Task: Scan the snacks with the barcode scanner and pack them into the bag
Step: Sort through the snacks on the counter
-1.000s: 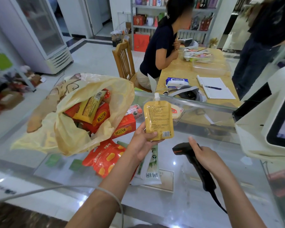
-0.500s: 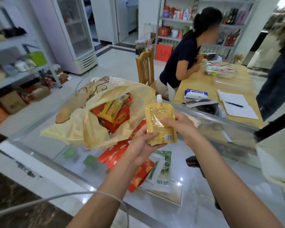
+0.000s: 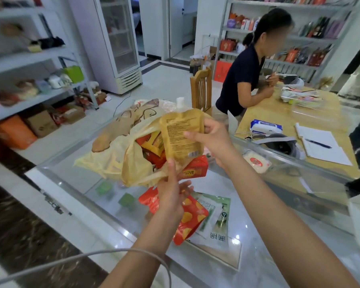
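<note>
Yellow film pouch [image 3: 179, 134] with a white screw cap is over the mouth of the bag [image 3: 112, 161], just above the packs already inside. Your right hand [image 3: 213, 138] grips it by the right edge alone, fingers curled behind and thumb on the printed face. Your left hand [image 3: 170, 190] sits below with fingers loosely spread, holding nothing, its thumb straight up against the pouch's bottom edge. Risk one: the film looks slick and the pouch full, so a one-edge grip may let it swing or slip onto the glass counter [image 3: 77, 183]. Risk two: the bag is thin, limp plastic with a sagging, crumpled rim, and nothing holds it wide, so the stiff cap or a corner may catch the rim and fold it shut. Risk three: a red carton [image 3: 195, 169] lies right at the mouth and may block entry or get pushed out. The barcode faces you at the pouch's lower corner; whether it has been read cannot be told, and the scanner is out of view. A glossy red packet [image 3: 192, 217] and a flat green sachet [image 3: 216, 221] lie unpacked on the counter.
</note>
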